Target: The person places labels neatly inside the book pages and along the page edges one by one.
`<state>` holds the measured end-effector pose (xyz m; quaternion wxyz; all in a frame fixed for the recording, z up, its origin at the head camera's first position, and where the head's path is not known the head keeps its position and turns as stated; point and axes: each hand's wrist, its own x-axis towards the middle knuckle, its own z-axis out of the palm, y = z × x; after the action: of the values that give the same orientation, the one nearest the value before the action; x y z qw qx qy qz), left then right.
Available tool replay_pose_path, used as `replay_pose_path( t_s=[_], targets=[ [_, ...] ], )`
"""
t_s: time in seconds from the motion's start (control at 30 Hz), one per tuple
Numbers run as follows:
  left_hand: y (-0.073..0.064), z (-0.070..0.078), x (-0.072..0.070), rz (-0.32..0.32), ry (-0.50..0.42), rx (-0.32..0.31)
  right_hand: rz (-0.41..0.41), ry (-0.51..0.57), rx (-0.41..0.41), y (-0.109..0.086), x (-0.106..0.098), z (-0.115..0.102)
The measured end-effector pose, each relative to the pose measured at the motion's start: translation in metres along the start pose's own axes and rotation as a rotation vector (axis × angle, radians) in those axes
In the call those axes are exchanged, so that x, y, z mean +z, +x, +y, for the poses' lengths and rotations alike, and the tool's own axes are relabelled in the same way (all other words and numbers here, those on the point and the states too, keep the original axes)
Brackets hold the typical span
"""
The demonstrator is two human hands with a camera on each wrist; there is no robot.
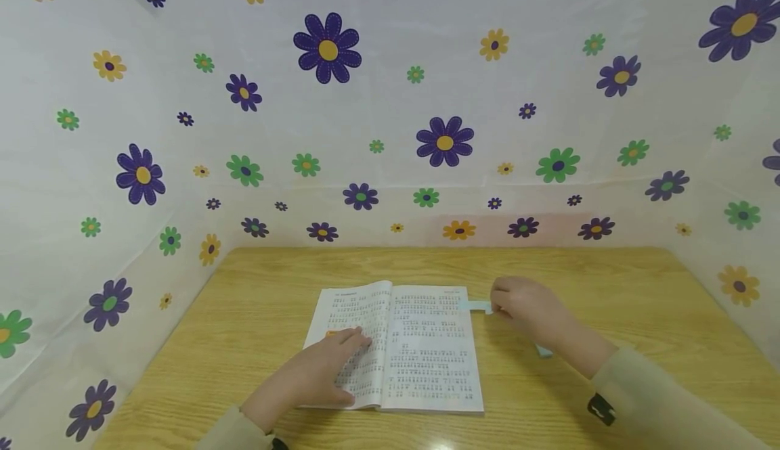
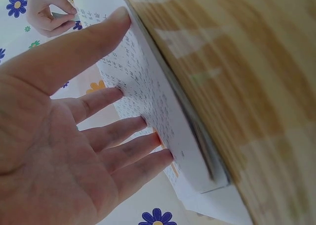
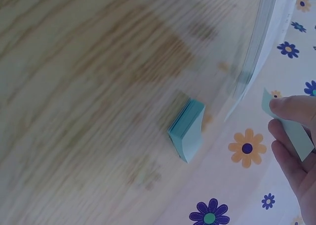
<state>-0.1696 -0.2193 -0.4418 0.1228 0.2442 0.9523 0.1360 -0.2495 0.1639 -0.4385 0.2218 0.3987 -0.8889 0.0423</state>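
An open book [image 1: 429, 355] with printed pages lies on the wooden table. My left hand [image 1: 323, 372] rests on its left page, fingers spread and fairly straight; in the left wrist view the fingertips [image 2: 118, 91] touch the paper. Just beyond the right page's upper edge, my right hand [image 1: 527, 308] pinches a pale blue-green sticky note strip [image 3: 291, 133] between thumb and fingers. From above, a pale strip [image 1: 479, 306] spans from the page edge to those fingers. A small pad of sticky notes [image 3: 186, 131] sits on the table, mostly hidden under the right wrist in the head view.
The wooden table [image 1: 244, 315] carries the book left of centre. White cloth [image 1: 390, 98] printed with flowers hangs behind the table and along both sides. An orange mark [image 1: 332, 333] shows on the left page beside the left hand.
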Motion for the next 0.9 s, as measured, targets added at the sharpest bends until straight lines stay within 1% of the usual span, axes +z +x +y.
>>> replay_pose_path(
  t_s=[0.23, 0.37, 0.5, 0.7, 0.9],
  targets=[
    [0.0, 0.001, 0.0, 0.004, -0.005, -0.006, -0.028, -0.006, 0.009, 0.003, 0.0, -0.005],
    [0.0, 0.001, 0.0, 0.011, -0.004, -0.001, -0.026, -0.001, 0.012, 0.004, 0.0, -0.007],
    [0.001, 0.001, -0.001, 0.016, -0.007, 0.002, -0.005, 0.007, -0.009, 0.005, 0.001, -0.009],
    [0.0, 0.001, -0.001, 0.017, -0.006, 0.006, -0.007, 0.007, -0.024, 0.008, 0.004, -0.01],
    [0.0, 0.0, -0.001, 0.02, -0.011, 0.018, 0.01, 0.037, -0.058, 0.01, 0.005, -0.013]
  ],
)
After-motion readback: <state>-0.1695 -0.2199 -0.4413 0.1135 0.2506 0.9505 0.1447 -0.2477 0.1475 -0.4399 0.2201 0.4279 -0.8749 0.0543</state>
